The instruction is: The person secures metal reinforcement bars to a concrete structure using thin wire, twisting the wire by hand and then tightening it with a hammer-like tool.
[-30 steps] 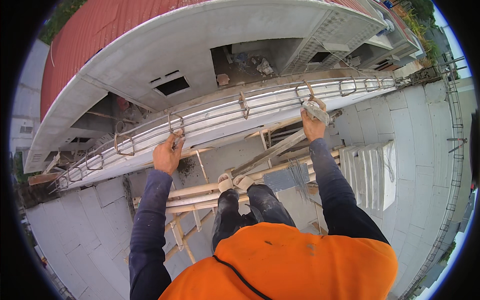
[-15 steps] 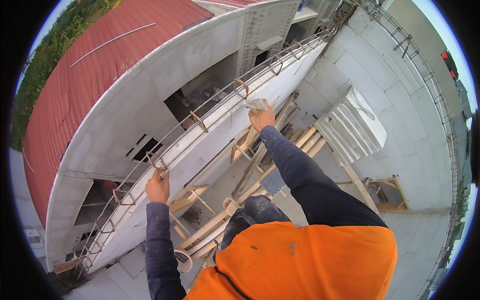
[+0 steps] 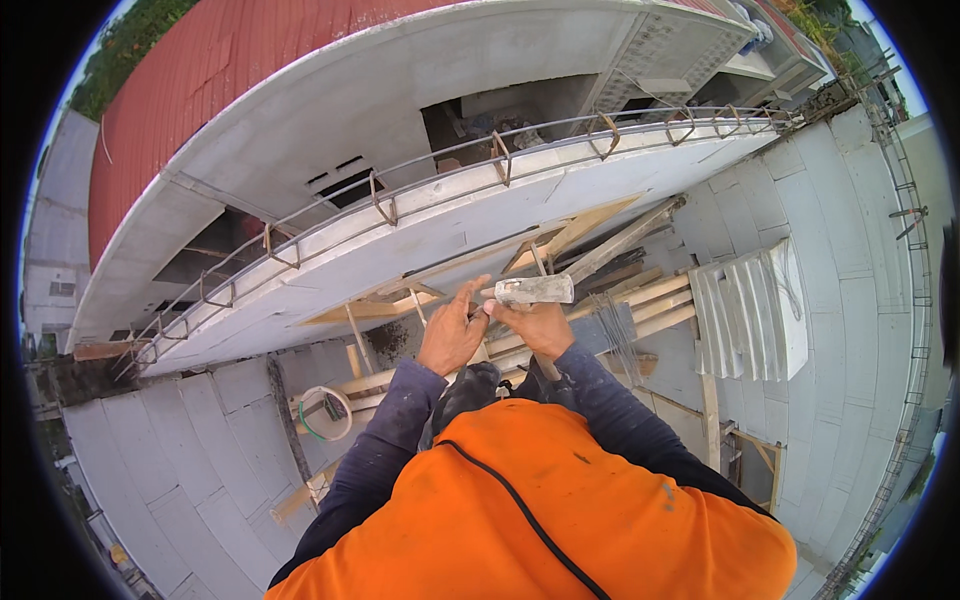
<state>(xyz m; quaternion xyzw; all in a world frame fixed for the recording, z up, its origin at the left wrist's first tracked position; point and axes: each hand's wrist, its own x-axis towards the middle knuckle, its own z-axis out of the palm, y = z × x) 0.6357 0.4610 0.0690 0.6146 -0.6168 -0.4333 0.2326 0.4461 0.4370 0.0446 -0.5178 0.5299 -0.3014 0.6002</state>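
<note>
Right hand (image 3: 538, 325): fingers curled around a pale, grey-smeared tool (image 3: 535, 290).
Left hand (image 3: 450, 330): partly curled, fingertips close by the right hand's; cannot tell whether it grips anything.
Tool: across the right hand's far side, nearer than the white wall (image 3: 430, 245).
Rebar cage (image 3: 501, 160): along that wall's top, beyond both hands.
Bucket (image 3: 346, 411): left, beside timber poles (image 3: 660, 290).

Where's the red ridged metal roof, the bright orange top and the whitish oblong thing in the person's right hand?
Red ridged metal roof (image 3: 222, 82): head view, on its slope.
Bright orange top (image 3: 590, 500): head view, on its cloth.
Whitish oblong thing (image 3: 536, 290) in the right hand (image 3: 543, 328): head view, on its long side.
</note>
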